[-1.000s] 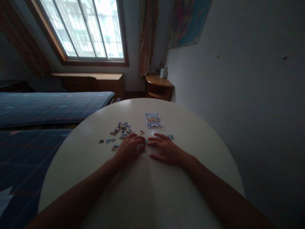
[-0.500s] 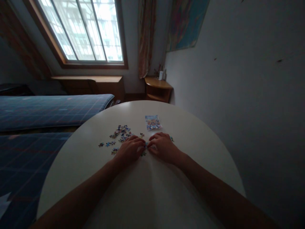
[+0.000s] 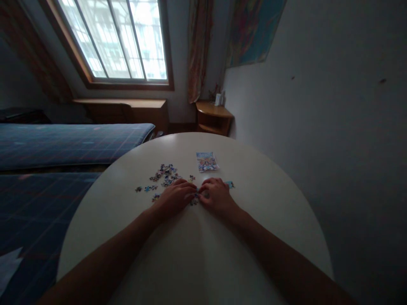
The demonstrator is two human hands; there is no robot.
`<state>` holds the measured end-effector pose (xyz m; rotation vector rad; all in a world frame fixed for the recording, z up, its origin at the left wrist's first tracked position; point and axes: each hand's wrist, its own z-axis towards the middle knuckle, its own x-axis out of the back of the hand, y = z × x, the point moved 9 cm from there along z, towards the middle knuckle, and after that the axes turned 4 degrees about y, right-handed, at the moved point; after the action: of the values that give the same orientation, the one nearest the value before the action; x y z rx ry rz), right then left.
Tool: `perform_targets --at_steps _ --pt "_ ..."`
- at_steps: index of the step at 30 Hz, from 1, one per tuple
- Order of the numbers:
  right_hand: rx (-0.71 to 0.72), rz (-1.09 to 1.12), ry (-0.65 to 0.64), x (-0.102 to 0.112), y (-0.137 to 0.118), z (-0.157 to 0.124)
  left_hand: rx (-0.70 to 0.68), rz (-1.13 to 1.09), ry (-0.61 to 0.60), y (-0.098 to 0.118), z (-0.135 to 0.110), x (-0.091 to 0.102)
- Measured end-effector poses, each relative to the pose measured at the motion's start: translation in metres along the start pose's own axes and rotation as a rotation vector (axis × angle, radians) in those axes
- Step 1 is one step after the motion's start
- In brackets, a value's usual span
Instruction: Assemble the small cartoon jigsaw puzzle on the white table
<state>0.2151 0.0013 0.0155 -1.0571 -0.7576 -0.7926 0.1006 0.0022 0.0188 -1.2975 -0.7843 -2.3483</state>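
My left hand (image 3: 176,195) and my right hand (image 3: 218,195) meet fingertip to fingertip over the middle of the round white table. Both are closed, with thumbs and fingers pinching at small jigsaw pieces (image 3: 193,201) between them. The fingers hide most of these pieces. Behind my left hand spreads a loose pile of jigsaw pieces (image 3: 165,171), and several single pieces (image 3: 147,189) lie to its left. A blue jigsaw piece (image 3: 229,184) shows just beyond my right hand. Farther back lies a colourful picture card (image 3: 207,162), flat on the table.
The round white table (image 3: 280,199) has its right edge near a pale wall (image 3: 318,127). A bed with a blue checked cover (image 3: 73,144) stands to the left. Beyond are a wooden corner shelf (image 3: 213,109), a desk (image 3: 149,104) and a barred window (image 3: 117,38).
The whole view has shifted slightly. My fingertips are a little closer together, and more of the blue piece shows beyond my right hand. The pile and the card have stayed put.
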Motion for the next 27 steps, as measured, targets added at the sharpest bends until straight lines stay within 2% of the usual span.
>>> perform_targets --at_steps 17,27 --pt "0.072 -0.006 0.113 0.001 -0.002 -0.001 -0.016 0.017 -0.002 0.002 0.0 0.002" --pt "0.131 -0.123 0.049 0.009 -0.011 -0.01 -0.144 0.161 -0.102 0.012 -0.003 0.0"
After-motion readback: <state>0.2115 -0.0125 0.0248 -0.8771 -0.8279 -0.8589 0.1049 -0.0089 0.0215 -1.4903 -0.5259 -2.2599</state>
